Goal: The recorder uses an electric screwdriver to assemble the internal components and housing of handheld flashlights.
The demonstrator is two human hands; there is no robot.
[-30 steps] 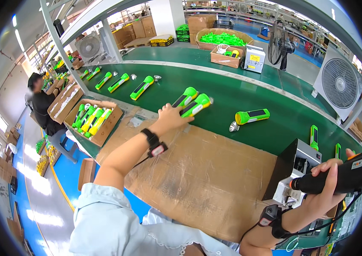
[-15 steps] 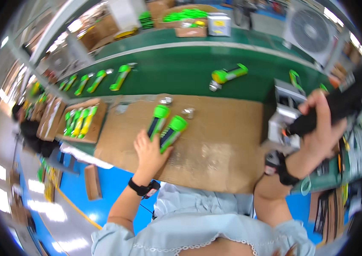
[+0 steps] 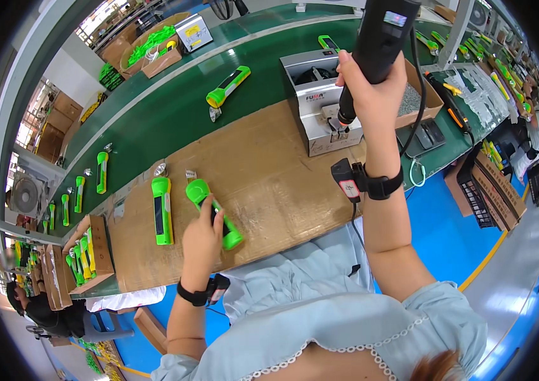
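My right hand [image 3: 378, 95] is wrapped round a black electric screwdriver [image 3: 380, 41]. Its tip points down into the front of a grey, box-shaped screw feeder [image 3: 312, 120]; whether a screw sits on the tip is too small to tell. My left hand [image 3: 201, 244] grips a green flashlight [image 3: 231, 236] with a dark panel, lying on a cardboard sheet [image 3: 263, 190]. A loose silvery reflector piece [image 3: 190, 174] is at its head end. Left of it lies a second green flashlight [image 3: 162, 216], with another silvery piece [image 3: 160, 169] at its head.
On the green belt [image 3: 155, 114] behind the cardboard lie a green-yellow flashlight [image 3: 228, 87] and several more at left. A box of flashlights [image 3: 101, 254] stands at the left end. Cutters [image 3: 448, 105] and a black tray-like device [image 3: 425, 138] are right of the feeder. A cable [image 3: 418, 95] hangs beside my right arm.
My view has swung to the right. The screwdriver has come to the feeder's front, its tip now down at it. My left hand stays at the right-hand flashlight, which now tilts the other way in view.
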